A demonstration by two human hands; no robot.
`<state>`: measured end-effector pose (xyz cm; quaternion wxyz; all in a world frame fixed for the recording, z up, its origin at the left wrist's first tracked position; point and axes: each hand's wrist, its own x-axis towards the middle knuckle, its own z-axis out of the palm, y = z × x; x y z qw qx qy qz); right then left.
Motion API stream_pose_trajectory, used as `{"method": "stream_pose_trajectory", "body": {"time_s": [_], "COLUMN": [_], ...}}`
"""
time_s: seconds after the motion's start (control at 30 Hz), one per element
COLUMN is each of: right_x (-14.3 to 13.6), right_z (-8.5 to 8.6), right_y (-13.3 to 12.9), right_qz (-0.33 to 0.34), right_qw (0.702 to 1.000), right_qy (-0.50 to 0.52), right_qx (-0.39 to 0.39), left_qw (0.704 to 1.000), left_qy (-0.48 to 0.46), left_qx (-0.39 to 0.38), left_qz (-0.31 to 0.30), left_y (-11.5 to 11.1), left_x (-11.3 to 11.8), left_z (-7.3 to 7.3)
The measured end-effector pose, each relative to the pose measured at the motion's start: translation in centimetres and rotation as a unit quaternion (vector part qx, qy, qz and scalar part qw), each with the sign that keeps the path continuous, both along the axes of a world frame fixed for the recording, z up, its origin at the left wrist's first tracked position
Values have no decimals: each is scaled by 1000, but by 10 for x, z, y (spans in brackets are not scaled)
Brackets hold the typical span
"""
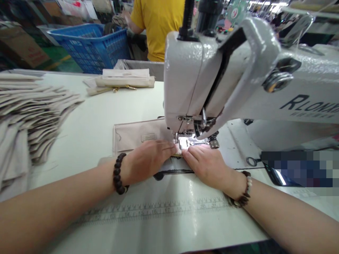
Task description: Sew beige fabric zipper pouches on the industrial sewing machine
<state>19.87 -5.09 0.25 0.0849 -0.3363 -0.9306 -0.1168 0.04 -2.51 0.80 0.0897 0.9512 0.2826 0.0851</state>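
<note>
A beige fabric piece (131,135) with a small label lies flat on the table, its right end running under the head of a white sewing machine (185,77). My left hand (149,158) presses on the fabric's near edge, fingers together and pointing at the needle area. Just right of the presser foot, my right hand (208,164) has its fingers bunched on the right end of the work. A short strip of zipper teeth (177,154) shows between my fingertips. The machine's lamp lights this spot brightly, and the fingertips partly hide the fabric.
Many beige fabric pieces (39,116) are piled at the left. Folded beige pieces with a gold zipper pull (125,79) lie at the back. Behind the table are a blue basket (90,46) and a person in a yellow shirt (159,28). A phone (278,175) lies at the right.
</note>
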Motion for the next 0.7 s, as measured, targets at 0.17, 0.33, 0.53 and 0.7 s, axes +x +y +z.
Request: {"method": "stream_pose_trajectory", "body": {"time_s": [0.17, 0.33, 0.53, 0.7], "right_x": [6, 15, 15, 11], "right_z": [2, 9, 11, 17], "right_y": [2, 6, 8, 15], "right_qz": [-44, -120, -97, -112], "right_qw": [999, 990, 986, 969], "right_qy": [18, 31, 20, 40], "right_qx": [0, -65, -133, -218], "left_qw": [998, 989, 976, 957], "left_qy": [-38, -81, -127, -162], "left_qx": [-33, -88, -142, -199], "left_qz": [46, 88, 107, 136], "left_y": [3, 7, 12, 15], "left_x": [1, -3, -5, -5], "left_z": [5, 5, 5, 3]}}
